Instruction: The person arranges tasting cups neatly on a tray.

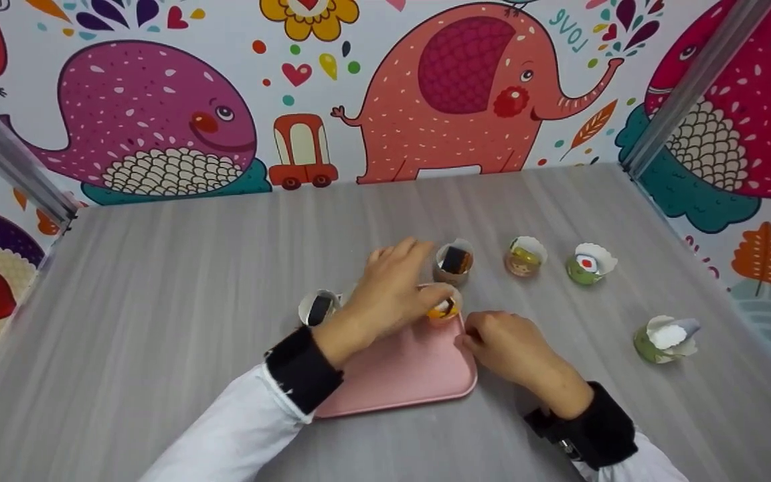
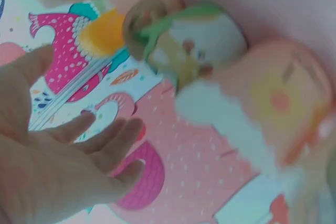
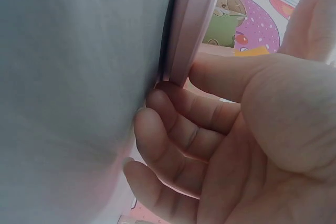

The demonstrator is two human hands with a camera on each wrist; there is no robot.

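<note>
A pink tray [image 1: 412, 375] lies on the table, with my right hand [image 1: 512, 348] pinching its right edge. In the right wrist view, the thumb [image 3: 220, 74] presses one side of the tray rim [image 3: 191, 24] while the forefinger lies at the other. Over the tray's far part reaches my left hand [image 1: 389, 291]. Its fingers [image 2: 110, 140] are spread and loosely bent, holding nothing, in the left wrist view. Close to the left thumb, a paper cup with an orange-and-white item [image 1: 444, 306] stands at the tray's far right corner. Another cup with a dark block [image 1: 320, 310] is partly hidden behind the left wrist.
Just beyond the tray stands a cup with a black-and-orange piece [image 1: 456, 260]. Farther right are a brown cup with a yellow-green item [image 1: 525, 256], a green cup [image 1: 587, 264] and another green cup with a white item [image 1: 663, 339]. A printed wall [image 1: 332, 87] bounds the back.
</note>
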